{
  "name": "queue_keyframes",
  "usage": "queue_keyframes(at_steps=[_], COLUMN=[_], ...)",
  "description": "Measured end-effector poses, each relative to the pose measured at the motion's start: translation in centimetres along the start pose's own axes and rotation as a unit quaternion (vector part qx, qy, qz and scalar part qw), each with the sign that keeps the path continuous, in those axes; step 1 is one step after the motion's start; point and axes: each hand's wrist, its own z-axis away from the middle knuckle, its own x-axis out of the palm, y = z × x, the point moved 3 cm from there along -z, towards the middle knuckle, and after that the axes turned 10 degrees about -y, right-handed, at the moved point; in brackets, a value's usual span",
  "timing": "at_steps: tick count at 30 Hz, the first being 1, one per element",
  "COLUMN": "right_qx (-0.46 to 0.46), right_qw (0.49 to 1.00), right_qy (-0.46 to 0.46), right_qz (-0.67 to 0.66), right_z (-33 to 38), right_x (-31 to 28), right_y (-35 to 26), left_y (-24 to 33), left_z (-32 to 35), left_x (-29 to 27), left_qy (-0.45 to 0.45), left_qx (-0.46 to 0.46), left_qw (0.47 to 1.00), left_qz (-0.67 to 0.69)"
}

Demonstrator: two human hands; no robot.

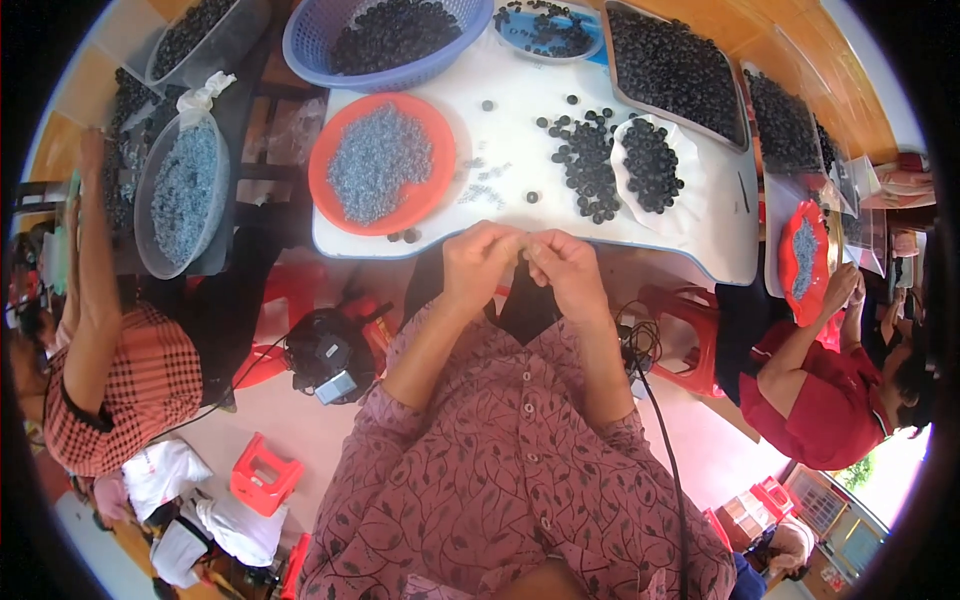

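My left hand (481, 266) and my right hand (563, 269) meet fingertip to fingertip just off the table's near edge. Both are closed in a pinch; whatever lies between the fingers is too small and covered to name. Ahead to the left, an orange-red plate (441, 190) carries a heap of tiny clear bluish pieces (378, 160). Small round black parts (585, 160) lie loose to the right of centre, beside a white scalloped dish (688, 180) heaped with the same kind. One single black part (532, 197) sits right beyond my fingers.
The white table (500, 130) has a blue edge. Along its far side stand a blue-purple basket (300, 55), a blue tray (590, 50) and a metal tray (740, 110), all with black parts. Co-workers sit left (130, 390) and right (820, 400). A red stool (265, 475) stands on the floor.
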Motion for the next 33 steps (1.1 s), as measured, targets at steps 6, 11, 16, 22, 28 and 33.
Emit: queue_keyframes(at_steps=[6,11,16,22,28,33], right_qx=[-0.026,-0.017,-0.115,-0.124,-0.125,-0.112], right_qw=[0.99,0.987,0.935,0.924,0.929,0.944], right_qy=[0.082,0.096,0.163,0.184,0.192,0.196], right_qz=[0.109,0.128,0.292,0.312,0.292,0.241], right_z=[0.0,0.0,-0.2,0.0,-0.1,-0.1], right_x=[0.6,0.2,-1.0,-1.2,-1.2,-1.5], right_y=[-0.9,-0.8,0.1,-0.3,-0.2,0.2], left_y=[-1.0,-0.6,0.7,1.4,1.5,2.4], left_z=[-0.2,-0.3,-1.2,-1.9,-2.1,-3.5], left_x=[0.1,0.2,0.6,0.7,0.7,1.5], left_qy=[0.002,0.035,0.041,0.033,0.033,0.035], left_qx=[-0.148,-0.16,0.08,0.124,0.103,0.132], left_qw=[0.96,0.979,0.975,0.949,0.944,0.943], left_qz=[0.238,0.124,-0.202,-0.289,-0.312,-0.305])
